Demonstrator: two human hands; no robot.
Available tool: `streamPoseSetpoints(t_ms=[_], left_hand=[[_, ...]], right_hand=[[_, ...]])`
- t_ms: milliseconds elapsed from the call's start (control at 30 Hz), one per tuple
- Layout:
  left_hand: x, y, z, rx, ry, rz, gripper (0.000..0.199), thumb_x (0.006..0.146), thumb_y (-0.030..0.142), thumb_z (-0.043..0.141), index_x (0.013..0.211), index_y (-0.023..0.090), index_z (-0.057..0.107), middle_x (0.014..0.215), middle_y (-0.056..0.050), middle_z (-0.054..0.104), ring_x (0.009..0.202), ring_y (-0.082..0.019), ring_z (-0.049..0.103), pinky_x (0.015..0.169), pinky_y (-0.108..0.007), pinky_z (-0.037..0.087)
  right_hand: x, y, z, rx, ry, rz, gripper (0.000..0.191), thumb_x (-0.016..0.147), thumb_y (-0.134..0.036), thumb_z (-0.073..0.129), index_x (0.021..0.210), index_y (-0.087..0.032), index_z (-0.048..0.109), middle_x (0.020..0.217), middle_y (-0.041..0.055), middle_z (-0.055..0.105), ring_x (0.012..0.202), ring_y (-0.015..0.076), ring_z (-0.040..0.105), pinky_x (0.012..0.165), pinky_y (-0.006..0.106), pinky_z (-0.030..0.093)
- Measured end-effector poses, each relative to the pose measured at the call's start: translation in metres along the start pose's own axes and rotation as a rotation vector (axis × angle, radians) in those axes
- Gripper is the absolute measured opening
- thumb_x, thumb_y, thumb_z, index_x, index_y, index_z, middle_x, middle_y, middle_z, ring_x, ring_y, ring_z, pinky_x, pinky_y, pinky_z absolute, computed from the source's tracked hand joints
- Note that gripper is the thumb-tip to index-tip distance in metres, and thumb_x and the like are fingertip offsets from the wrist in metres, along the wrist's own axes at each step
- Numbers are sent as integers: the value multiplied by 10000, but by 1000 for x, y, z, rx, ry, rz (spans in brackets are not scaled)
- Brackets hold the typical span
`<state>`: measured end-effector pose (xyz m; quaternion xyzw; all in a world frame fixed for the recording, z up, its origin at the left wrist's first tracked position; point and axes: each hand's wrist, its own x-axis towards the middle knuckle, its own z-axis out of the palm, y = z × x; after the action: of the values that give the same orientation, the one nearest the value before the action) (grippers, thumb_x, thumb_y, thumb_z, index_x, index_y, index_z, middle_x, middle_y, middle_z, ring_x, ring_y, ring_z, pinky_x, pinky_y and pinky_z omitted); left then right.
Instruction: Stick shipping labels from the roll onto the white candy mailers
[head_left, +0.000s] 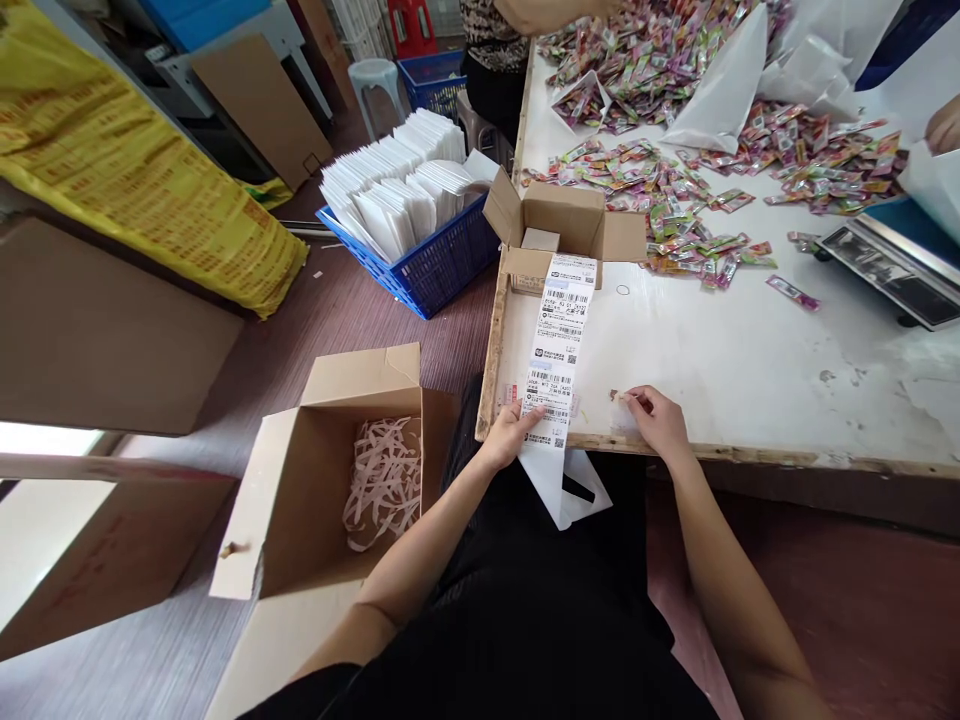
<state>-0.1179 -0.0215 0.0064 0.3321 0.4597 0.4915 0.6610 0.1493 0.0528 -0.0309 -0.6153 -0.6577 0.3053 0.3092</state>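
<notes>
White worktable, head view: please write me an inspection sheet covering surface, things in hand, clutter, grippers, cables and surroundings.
Surface: white table, marked, with a worn wooden edge.
Things in hand: printed label strip runs from the open box to the left hand; right hand is at a small brownish scrap, grip unclear.
Clutter: colourful packets in loose heaps; scale at right.
Grippers: two bare hands; left fingers closed on the strip.
Cables: nothing seen.
Surroundings: blue basket of white envelopes; floor carton with pale strips; another person's arm beyond the table.
</notes>
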Motion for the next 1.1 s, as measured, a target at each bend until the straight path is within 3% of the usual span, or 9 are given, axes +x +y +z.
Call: streamPoseSetpoints(t_ms=[833, 1100], left_hand=[[1, -2, 0, -19, -13, 11, 512, 719, 508, 815, 1032, 119, 704, 1066, -139, 753, 940, -269, 722, 880, -399, 560], [0, 0, 1, -34, -18, 9, 490, 730, 491, 813, 1028, 118, 704, 1059, -144, 754, 998, -280, 716, 929, -416, 548]], right_hand=[[-1, 2, 0, 6, -1, -4, 407, 846, -587, 526, 900, -215, 680, 768, 47, 664, 714, 195, 579, 691, 315, 424], [0, 2, 1, 6, -1, 18, 420, 834, -599, 525, 900, -214, 679, 766, 43, 659, 702, 190, 567, 688, 319, 420]])
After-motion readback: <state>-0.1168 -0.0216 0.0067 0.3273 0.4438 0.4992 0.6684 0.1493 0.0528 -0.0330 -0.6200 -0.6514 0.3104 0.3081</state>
